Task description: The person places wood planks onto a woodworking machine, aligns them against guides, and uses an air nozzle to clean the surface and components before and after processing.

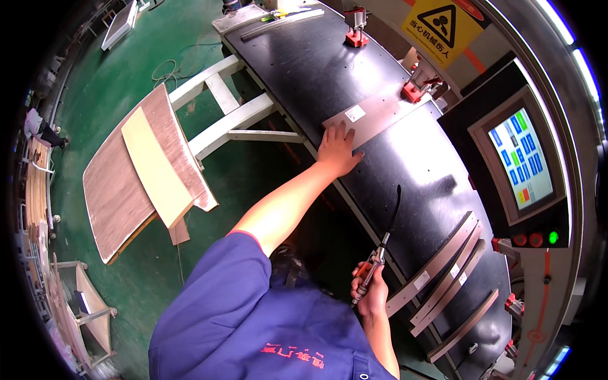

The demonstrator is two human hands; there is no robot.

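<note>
My left hand (337,152) lies with spread fingers on the near end of a flat brown panel (382,120), beside its white label. The panel rests on a black machine table (297,69), its far end near a red-based clamp (415,90). Lower down, my right hand (375,292) is wrapped round an air blow gun (373,265) with an orange part and a thin metal nozzle. The nozzle points up over the table's near edge. Several narrow brown strips (437,266), some labelled, lie on the table to the right of that hand.
On the left, a wooden board with a pale yellow panel (155,161) on it stands near white support beams (218,95). Another red-based clamp (356,38) sits at the table's far end. A control screen (522,155) hangs at the right.
</note>
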